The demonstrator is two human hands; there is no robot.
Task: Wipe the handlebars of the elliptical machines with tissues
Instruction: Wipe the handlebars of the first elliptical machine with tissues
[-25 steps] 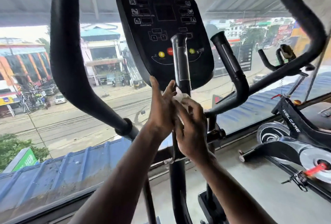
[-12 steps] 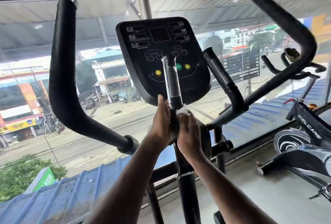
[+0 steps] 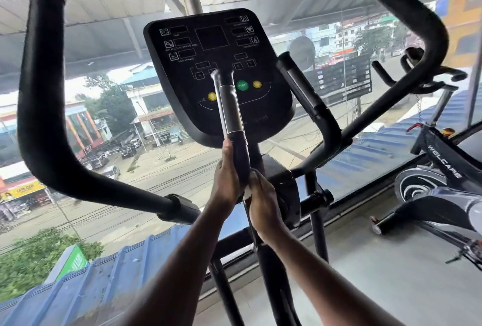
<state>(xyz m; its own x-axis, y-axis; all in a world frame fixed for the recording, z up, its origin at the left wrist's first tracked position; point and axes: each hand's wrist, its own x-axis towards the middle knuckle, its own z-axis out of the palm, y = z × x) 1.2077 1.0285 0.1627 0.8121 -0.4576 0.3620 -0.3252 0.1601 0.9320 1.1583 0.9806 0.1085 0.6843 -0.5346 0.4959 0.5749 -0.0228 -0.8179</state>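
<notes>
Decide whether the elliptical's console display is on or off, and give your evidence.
Off, apparently: the console shows dark, blank display windows with no lit digits. Only printed icons and the coloured buttons show.

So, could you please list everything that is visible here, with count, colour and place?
Black console panel with green and yellow buttons: 1, black, centre.
Short fixed handlebar with silver sensor strip: 1, black and silver, centre, in front of the console.
Second short fixed handlebar: 1, black, right of the console.
Long curved moving handlebars: 2, black, far left and upper right.
White tissue: 1, white, between both hands, mostly hidden.
Exercise bike marked WELCARE: 1, black and silver, right edge.
Glass window: large, clear, behind the machine, street beyond.
Left hand: on the centre handlebar.
Right hand: against the tissue.
</notes>
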